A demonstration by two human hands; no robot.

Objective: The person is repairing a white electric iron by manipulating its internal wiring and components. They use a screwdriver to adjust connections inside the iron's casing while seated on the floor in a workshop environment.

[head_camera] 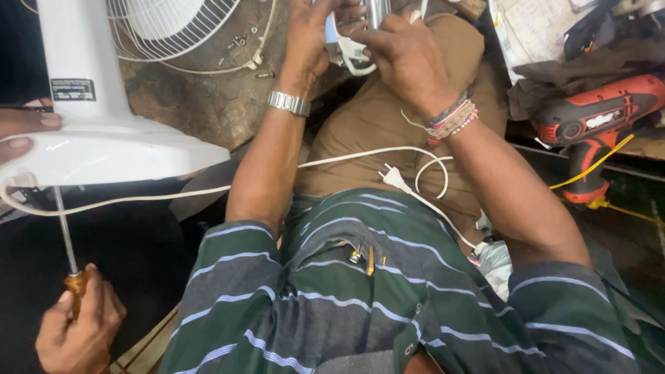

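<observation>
My left hand (312, 38), with a silver watch on its wrist, and my right hand (409, 59), with bead bracelets, meet at the top of the view. Both grip a small white plastic part (355, 54) with a shiny metal cylinder (377, 10) on it. My fingers hide most of the part. A white power cord runs across my lap, and its plug (393, 178) lies loose on my brown trousers.
A white fan base (104, 149) and wire grille (173, 24) stand at left. A co-worker's fingers (28, 128) touch the base, and the other hand (80, 325) holds a screwdriver (64, 232) under it. A red power drill (596, 118) lies at right beside papers.
</observation>
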